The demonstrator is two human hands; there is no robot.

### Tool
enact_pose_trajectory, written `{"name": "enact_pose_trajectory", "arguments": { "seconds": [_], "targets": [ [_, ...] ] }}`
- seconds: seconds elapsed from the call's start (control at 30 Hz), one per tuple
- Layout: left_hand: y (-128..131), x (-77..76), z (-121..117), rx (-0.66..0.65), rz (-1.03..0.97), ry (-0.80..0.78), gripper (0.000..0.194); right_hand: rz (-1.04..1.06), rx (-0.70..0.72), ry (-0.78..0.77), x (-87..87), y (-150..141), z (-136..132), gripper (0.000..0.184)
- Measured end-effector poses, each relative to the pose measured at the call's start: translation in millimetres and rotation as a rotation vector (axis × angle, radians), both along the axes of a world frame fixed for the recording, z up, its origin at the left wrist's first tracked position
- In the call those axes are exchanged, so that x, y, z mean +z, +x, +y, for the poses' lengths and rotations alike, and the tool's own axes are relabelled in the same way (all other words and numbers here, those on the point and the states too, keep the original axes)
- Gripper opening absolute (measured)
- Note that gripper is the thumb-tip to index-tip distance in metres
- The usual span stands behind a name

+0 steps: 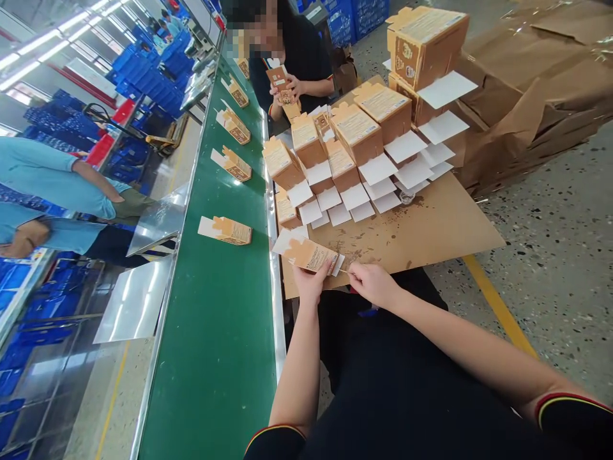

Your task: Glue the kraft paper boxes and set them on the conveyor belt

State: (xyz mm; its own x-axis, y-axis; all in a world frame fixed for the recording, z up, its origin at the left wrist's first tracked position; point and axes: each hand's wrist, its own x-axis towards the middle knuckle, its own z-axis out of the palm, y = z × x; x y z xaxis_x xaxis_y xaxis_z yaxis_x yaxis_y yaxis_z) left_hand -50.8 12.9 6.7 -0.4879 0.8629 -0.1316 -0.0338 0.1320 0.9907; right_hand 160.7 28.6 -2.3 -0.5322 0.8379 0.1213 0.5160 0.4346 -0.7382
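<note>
Tan card, printed on its sides, makes up the small carton (302, 251) in the person's left hand (311, 282). The fingers are closed around its near end, with the thumb lying over the printed side. From that grip the carton's long axis runs ahead and to the left, its far-end flaps pointing toward the green belt (220, 332) on the left hand's outer side.

The relation that matters is at the near end, where a white flap (338, 264) juts out just to the right of the left thumb. The right hand (374, 282) sits beyond that flap, to its right, and pinches a thin stick (344, 272) between its fingertips. The stick points left, across the carton's near end; whether its tip touches the flap is too small to tell. The left hand is the nearer one, already on the carton, while the right hand is apart from it, with the stick spanning the gap.

Ahead of both hands, stacked cartons (354, 133) stand on a brown cardboard sheet (445, 227), and a small clear dish (407, 197) lies ahead and right of the right hand.
</note>
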Motion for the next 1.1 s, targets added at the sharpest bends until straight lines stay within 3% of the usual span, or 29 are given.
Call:
{"name": "enact_pose_trajectory", "arguments": {
  "seconds": [0.2, 0.47, 0.63, 0.83, 0.93, 1.1],
  "targets": [
    [12.5, -4.7, -5.1, 0.052, 0.220, 0.047, 0.086, 0.295, -0.159, -0.087, 10.2, 42.7, -15.6, 0.019],
    [29.1, -4.9, -9.6, 0.126, 0.317, -0.027, 0.090, 0.343, -0.339, -0.168, 33.7, 74.4, -33.2, 0.025],
    [30.5, -8.7, -9.9, 0.139, 0.332, -0.014, 0.089, 0.352, -0.328, -0.257, 37.6, 78.9, -39.8, 0.029],
    [35.5, -8.3, -4.5, 0.080, 0.163, -0.028, 0.096, 0.379, -0.250, -0.304, 37.4, 72.8, -37.3, 0.035],
    [9.1, -1.2, -8.1, 0.191, 0.076, 0.036, 0.095, 0.367, -0.296, -0.272, 35.1, 80.9, -33.9, 0.043],
    [-104.8, 21.7, -51.4, 0.522, 0.224, 0.099, 0.096, 0.311, -0.379, -0.223, 25.9, 104.6, -23.8, 0.051]
  ]
}}
